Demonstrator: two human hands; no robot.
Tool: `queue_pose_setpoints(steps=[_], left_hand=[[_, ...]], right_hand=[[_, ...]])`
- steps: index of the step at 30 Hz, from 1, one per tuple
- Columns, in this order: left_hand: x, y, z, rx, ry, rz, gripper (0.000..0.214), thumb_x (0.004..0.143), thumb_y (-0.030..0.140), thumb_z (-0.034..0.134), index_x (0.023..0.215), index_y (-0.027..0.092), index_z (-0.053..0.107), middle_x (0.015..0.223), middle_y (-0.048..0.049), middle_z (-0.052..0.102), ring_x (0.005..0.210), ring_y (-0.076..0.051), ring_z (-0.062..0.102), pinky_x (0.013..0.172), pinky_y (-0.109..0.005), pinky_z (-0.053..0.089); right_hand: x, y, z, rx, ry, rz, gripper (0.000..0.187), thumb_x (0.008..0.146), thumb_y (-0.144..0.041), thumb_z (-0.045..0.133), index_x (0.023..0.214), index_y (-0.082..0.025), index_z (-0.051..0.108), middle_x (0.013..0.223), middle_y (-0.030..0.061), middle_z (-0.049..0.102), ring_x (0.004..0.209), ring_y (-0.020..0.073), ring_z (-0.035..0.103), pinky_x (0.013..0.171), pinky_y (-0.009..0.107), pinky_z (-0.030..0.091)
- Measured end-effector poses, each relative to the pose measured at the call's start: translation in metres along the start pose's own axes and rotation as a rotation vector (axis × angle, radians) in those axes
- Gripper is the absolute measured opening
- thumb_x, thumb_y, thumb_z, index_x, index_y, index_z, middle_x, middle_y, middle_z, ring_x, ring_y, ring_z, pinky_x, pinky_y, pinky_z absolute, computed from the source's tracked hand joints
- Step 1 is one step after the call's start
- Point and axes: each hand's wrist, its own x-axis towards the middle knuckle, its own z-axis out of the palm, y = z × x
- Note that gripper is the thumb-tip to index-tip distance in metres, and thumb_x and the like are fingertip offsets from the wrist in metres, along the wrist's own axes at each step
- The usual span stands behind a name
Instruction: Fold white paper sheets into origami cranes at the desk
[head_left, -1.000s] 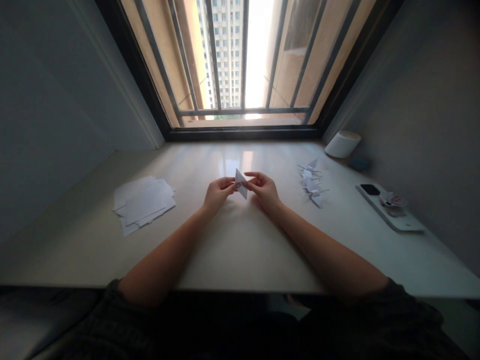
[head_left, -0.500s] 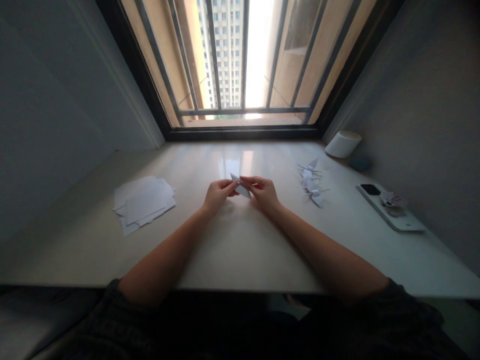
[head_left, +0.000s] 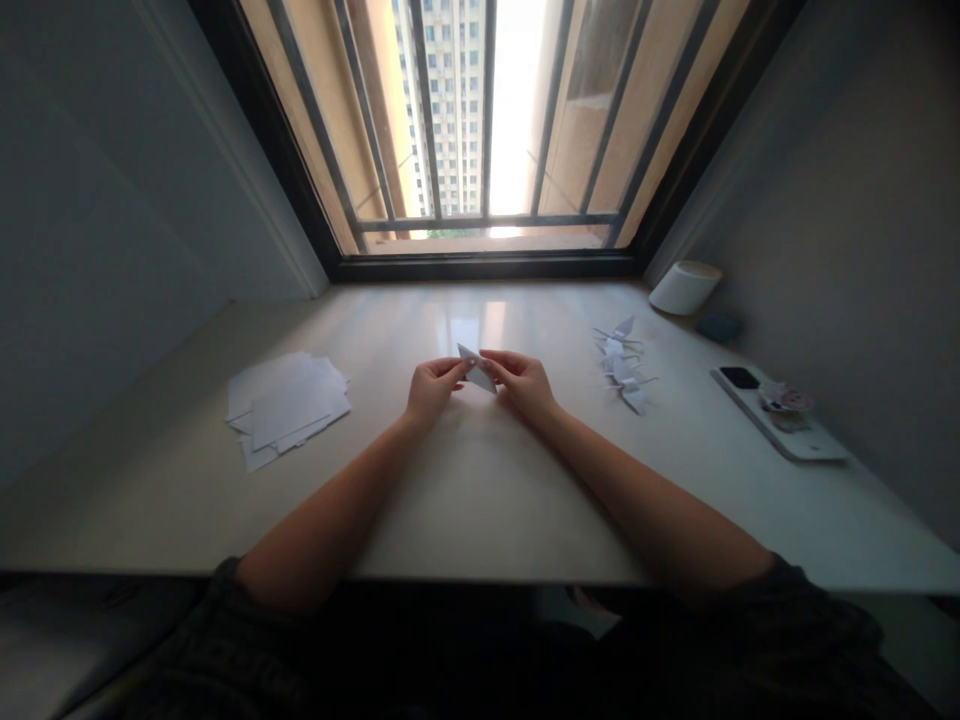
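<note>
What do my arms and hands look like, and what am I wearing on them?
Your left hand and right hand are bare: no gloves, watch or bracelet shows. The left sleeve and right sleeve are dark and look loose, ending well short of the hands. Whether there are rings, I can't tell.

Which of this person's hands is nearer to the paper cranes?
The right hand. It is left of the cranes, apart from them; the left hand is farther left, across the folded paper both hold.
</note>
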Motion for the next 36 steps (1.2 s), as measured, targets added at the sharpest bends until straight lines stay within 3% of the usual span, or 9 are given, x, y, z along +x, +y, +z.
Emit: queue_pose_setpoints(steps=[5,12,18,29,36], left_hand=[[0.0012,-0.0005,0.0001,0.023,0.050,0.026,0.040,0.061,0.054,0.076,0.079,0.018,0.076,0.072,-0.0042,0.071,0.066,-0.014,0.059,0.057,-0.024,0.047],[-0.0014,0.0036,0.0004,0.047,-0.008,0.039,0.038,0.064,0.053,0.074,0.076,0.017,0.076,0.067,-0.0029,0.068,0.059,-0.011,0.055,0.056,-0.024,0.044],[-0.0015,0.0036,0.0019,0.002,0.016,0.011,0.039,0.064,0.053,0.075,0.083,0.019,0.076,0.078,-0.0049,0.072,0.068,-0.015,0.060,0.060,-0.025,0.045],[-0.0018,0.0055,0.0024,-0.015,0.010,0.005,0.040,0.069,0.055,0.070,0.085,0.019,0.077,0.085,-0.0060,0.074,0.077,-0.016,0.063,0.063,-0.024,0.045],[-0.0032,0.0081,0.0021,-0.022,-0.027,0.051,0.037,0.064,0.049,0.076,0.086,0.020,0.076,0.090,-0.0059,0.074,0.076,-0.016,0.062,0.064,-0.026,0.044]], right_hand=[[0.0000,0.0021,-0.0018,-0.094,-0.001,0.050,0.041,0.064,-0.058,0.071,0.072,-0.018,0.074,0.058,0.0018,0.065,0.052,0.0131,0.054,0.048,0.025,0.039],[-0.0005,0.0007,-0.0017,-0.034,-0.042,0.011,0.039,0.065,-0.056,0.071,0.070,-0.017,0.071,0.061,0.0012,0.065,0.054,0.0116,0.052,0.053,0.025,0.039],[-0.0017,-0.0006,0.0006,-0.066,-0.035,-0.011,0.043,0.065,-0.060,0.069,0.070,-0.017,0.071,0.061,0.0012,0.064,0.056,0.0122,0.052,0.054,0.025,0.040],[-0.0050,-0.0013,0.0008,-0.109,-0.107,0.001,0.040,0.063,-0.056,0.074,0.059,-0.017,0.066,0.054,-0.0020,0.056,0.051,0.0095,0.044,0.051,0.025,0.031],[-0.0085,-0.0040,0.0024,-0.123,-0.102,0.009,0.046,0.065,-0.061,0.070,0.055,-0.017,0.061,0.049,-0.0037,0.047,0.047,0.0079,0.035,0.047,0.025,0.024]])
